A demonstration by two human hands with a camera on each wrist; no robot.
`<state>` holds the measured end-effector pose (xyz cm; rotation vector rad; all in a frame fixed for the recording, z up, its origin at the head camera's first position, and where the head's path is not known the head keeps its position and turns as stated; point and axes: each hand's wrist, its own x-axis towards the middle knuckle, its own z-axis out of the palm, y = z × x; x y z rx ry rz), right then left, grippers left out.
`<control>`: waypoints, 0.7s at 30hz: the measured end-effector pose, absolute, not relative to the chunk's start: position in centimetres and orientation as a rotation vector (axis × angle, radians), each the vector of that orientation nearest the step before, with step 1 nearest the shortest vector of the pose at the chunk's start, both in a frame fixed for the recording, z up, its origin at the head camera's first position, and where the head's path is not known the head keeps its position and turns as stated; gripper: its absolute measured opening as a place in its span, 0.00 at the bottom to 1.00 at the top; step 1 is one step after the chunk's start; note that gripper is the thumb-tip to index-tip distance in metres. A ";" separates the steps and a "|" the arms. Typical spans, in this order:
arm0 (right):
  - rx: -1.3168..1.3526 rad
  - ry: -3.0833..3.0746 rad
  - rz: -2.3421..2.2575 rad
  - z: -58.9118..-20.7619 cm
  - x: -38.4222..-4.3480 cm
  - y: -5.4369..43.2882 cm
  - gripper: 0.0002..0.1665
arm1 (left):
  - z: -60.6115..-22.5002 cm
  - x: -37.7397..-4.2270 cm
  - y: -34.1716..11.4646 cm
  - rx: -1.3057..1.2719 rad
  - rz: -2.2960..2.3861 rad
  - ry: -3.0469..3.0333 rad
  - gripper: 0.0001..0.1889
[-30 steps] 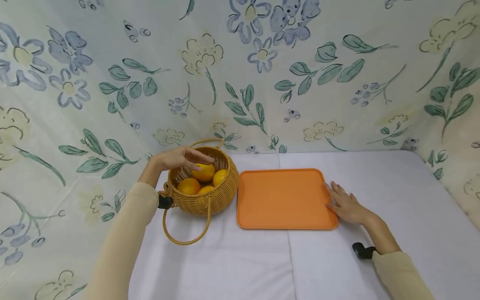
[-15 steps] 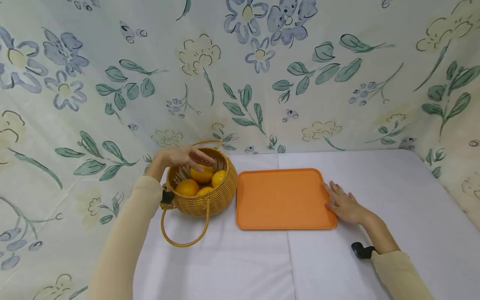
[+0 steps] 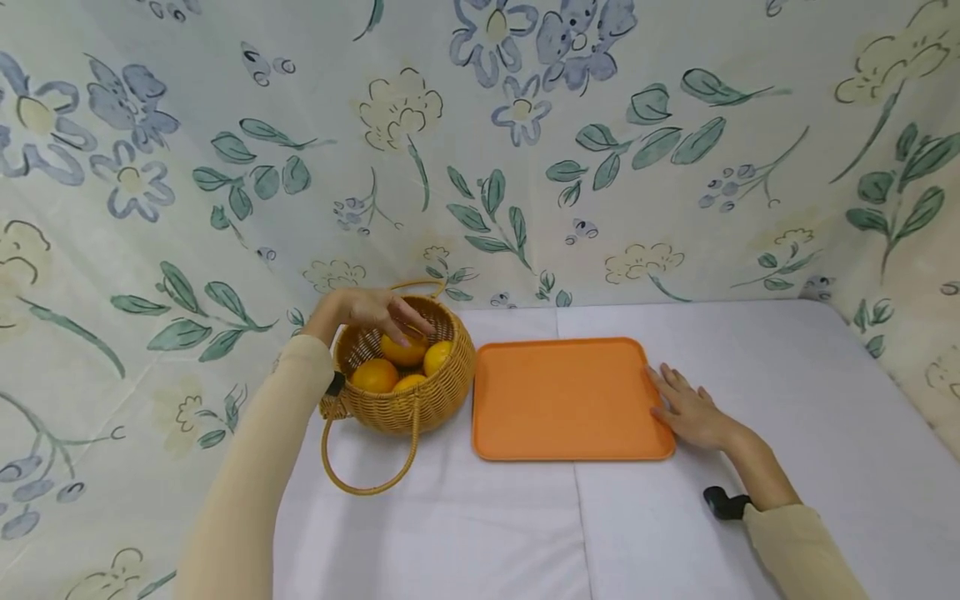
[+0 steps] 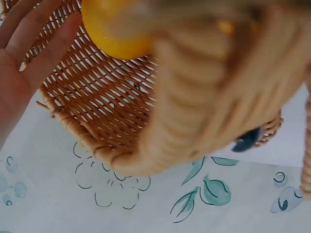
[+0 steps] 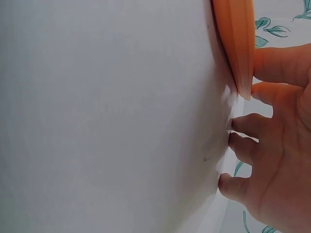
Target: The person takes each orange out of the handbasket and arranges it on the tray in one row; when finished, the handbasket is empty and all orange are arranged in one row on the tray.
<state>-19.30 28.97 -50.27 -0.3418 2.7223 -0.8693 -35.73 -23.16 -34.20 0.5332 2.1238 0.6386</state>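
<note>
At the left stands a round wicker basket [image 3: 447, 397] with several oranges [image 3: 375, 377] inside. My left hand [image 3: 373, 310] reaches over its back left rim, its loosely bent fingers over the rearmost orange [image 3: 402, 353]. In the left wrist view the left hand [image 4: 22, 68] is beside that orange [image 4: 116, 34]; whether a fingertip touches it I cannot tell. An orange tray [image 3: 570, 400] lies flat to the basket's right. At its right edge my right hand [image 3: 696, 414] rests with spread fingers, the thumb and a finger against the tray's rim [image 5: 238, 43].
One basket handle [image 3: 371, 490] lies forward on the white cloth [image 3: 465, 533]; the other handle [image 3: 420, 283] leans back. A floral curtain [image 3: 480, 167] hangs behind the table. Each wrist wears a small black camera [image 3: 724, 503].
My left hand has shifted slightly to the right and lowered its fingers further toward the rearmost orange. The right hand and the tray stay where they were.
</note>
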 end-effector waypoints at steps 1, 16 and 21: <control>-0.339 2.721 -0.869 -50.2 -19.3 29.0 0.43 | -34.0 -35.8 -23.0 0.530 0.627 2.121 0.28; -0.336 2.732 -0.869 -50.3 -19.3 29.0 0.43 | -34.0 -36.8 -20.9 0.520 0.544 2.130 0.25; -0.342 2.735 -0.882 -50.2 -19.2 29.0 0.43 | -34.2 -37.0 -21.1 0.453 0.625 2.038 0.26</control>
